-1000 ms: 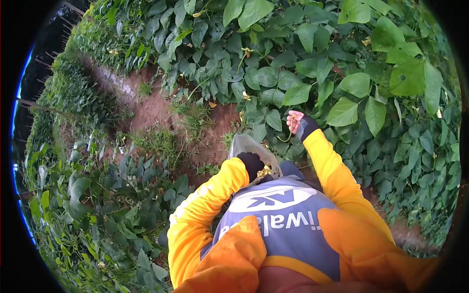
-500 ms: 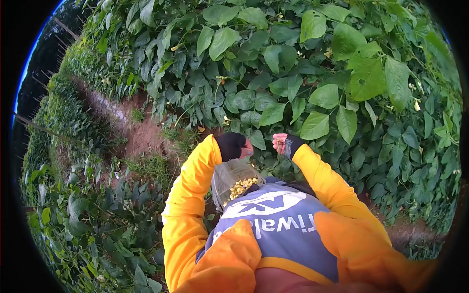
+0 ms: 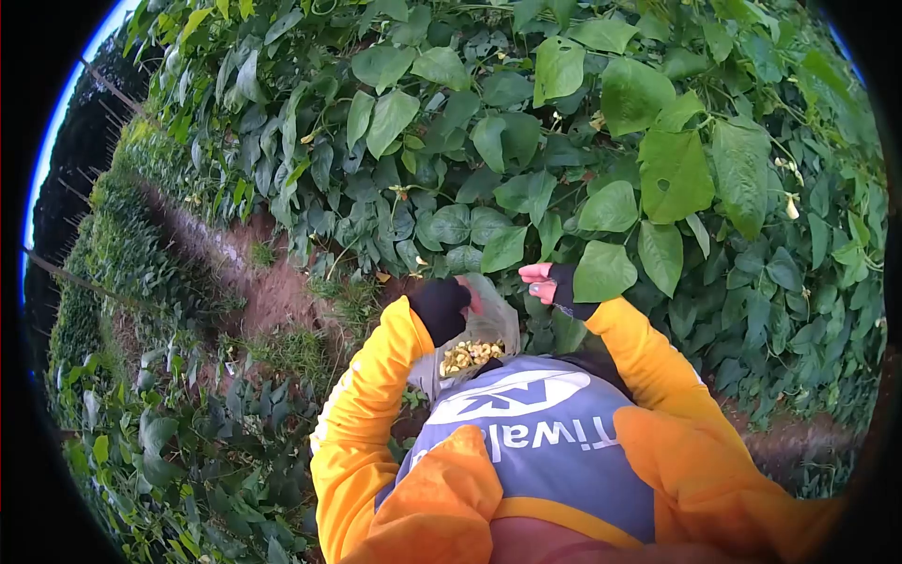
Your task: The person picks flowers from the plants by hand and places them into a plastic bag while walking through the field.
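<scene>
My left hand (image 3: 449, 308), in a black fingerless glove, is closed at the upper rim of a clear plastic bag (image 3: 496, 318) and holds it up in front of my chest. Inside the bag lies a heap of small yellow and cream blossoms (image 3: 472, 354). Just right of the bag's mouth is my right hand (image 3: 552, 284), also in a dark fingerless glove. Its bare fingers stretch left toward the bag, and I see nothing held in them. A broad green leaf (image 3: 603, 272) partly overlaps the right glove.
Dense leafy bean vines (image 3: 451, 169) rise in front, with a few pale flowers (image 3: 791, 207) at the right. A bare soil path (image 3: 282, 301) runs at the left, beside more low plants (image 3: 235, 432). Thin poles (image 3: 111, 86) stand far left.
My right hand has turned over, with its fingers toward the bag. The bag's mouth stands wider and higher, showing more blossoms. The view has shifted slightly over the vines.
</scene>
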`<state>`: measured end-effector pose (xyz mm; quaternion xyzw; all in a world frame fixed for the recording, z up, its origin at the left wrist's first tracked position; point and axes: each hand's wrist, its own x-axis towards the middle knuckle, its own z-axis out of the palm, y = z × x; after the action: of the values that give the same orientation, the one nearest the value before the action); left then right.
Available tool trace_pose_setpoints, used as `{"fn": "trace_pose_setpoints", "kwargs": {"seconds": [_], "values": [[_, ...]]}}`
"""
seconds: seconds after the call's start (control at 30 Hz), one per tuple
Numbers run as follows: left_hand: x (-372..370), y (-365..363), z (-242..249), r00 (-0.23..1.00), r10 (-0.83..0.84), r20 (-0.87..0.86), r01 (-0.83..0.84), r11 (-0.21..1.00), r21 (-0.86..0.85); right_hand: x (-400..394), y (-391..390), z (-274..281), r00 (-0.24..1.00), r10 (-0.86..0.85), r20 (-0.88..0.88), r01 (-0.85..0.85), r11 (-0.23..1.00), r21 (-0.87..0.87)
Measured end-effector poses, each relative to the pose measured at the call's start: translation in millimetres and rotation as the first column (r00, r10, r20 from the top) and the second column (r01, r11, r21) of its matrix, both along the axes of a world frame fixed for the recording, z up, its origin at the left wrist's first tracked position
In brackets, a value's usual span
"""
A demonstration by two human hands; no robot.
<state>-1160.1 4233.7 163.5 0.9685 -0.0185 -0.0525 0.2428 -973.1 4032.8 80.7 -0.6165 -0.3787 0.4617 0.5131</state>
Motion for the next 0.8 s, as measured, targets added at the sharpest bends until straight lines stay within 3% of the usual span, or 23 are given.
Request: {"fn": "trace_pose_setpoints", "kwargs": {"seconds": [0.03,0.07,0.1,0.13,0.17,0.2,0.23,0.33,0.37,0.4,0.47,0.53,0.7,0.8], "values": [[9.9,4.0,6.9,1.0,-0.006,0.001,0.006,1.0,-0.004,-5.9,-5.8,52.6,0.991,0.024,-0.131,-0.015,0.997,0.069],[18.9,7.6,11.8,0.995,0.067,0.076,-0.049,0.974,-0.221,-10.7,-13.0,98.4,0.963,0.053,-0.263,-0.017,0.99,0.138],[27.6,11.3,16.2,0.98,0.152,0.132,-0.082,0.899,-0.43,-13.8,-19.3,135.2,0.954,-0.009,-0.301,0.079,0.972,0.222],[39.8,11.6,20.8,0.963,0.194,0.189,-0.062,0.837,-0.544,-13.7,-22.2,161.8,0.939,-0.066,-0.337,0.176,0.936,0.305],[55.9,9.2,30.9,0.951,0.227,0.211,-0.064,0.809,-0.585,-8.0,-24.1,177.7,0.904,-0.238,-0.357,0.363,0.866,0.343],[75.6,7.8,32.6,0.94,0.278,0.196,-0.055,0.693,-0.719,0.6,-26.3,187.3,0.835,-0.396,-0.381,0.532,0.757,0.379],[97.8,7.7,34.3,0.931,0.291,0.219,-0.003,0.609,-0.793,12.8,-27.5,184.8,0.78,-0.439,-0.446,0.609,0.695,0.382],[166.2,-3.4,51.3,0.892,0.278,0.357,0.17,0.524,-0.834,35.3,-18.5,178.2,0.649,-0.5,-0.573,0.741,0.585,0.328],[185.9,-7.1,57.1,0.905,0.257,0.34,0.136,0.583,-0.801,40.7,-14.1,176.5,0.646,-0.555,-0.523,0.752,0.578,0.315],[198.2,-12.7,69.0,0.935,0.221,0.277,0.111,0.559,-0.821,41.0,-10.0,180.2,0.641,-0.607,-0.469,0.763,0.571,0.303],[213.6,-22.3,78.9,0.93,0.191,0.313,0.219,0.395,-0.892,39.6,-1.5,186.6,0.605,-0.708,-0.364,0.794,0.504,0.339],[221.6,-22.9,82.2,0.927,0.169,0.335,0.248,0.397,-0.884,47.3,3.9,186.5,0.606,-0.753,-0.256,0.784,0.51,0.355],[233.1,-19.6,72.2,0.948,0.186,0.258,0.18,0.354,-0.918,43.2,4.2,199.0,0.587,-0.762,-0.274,0.776,0.432,0.459],[236.5,-16.4,62.8,0.958,0.175,0.225,0.175,0.262,-0.949,44.3,3.8,210.9,0.569,-0.782,-0.255,0.776,0.407,0.482]]}}
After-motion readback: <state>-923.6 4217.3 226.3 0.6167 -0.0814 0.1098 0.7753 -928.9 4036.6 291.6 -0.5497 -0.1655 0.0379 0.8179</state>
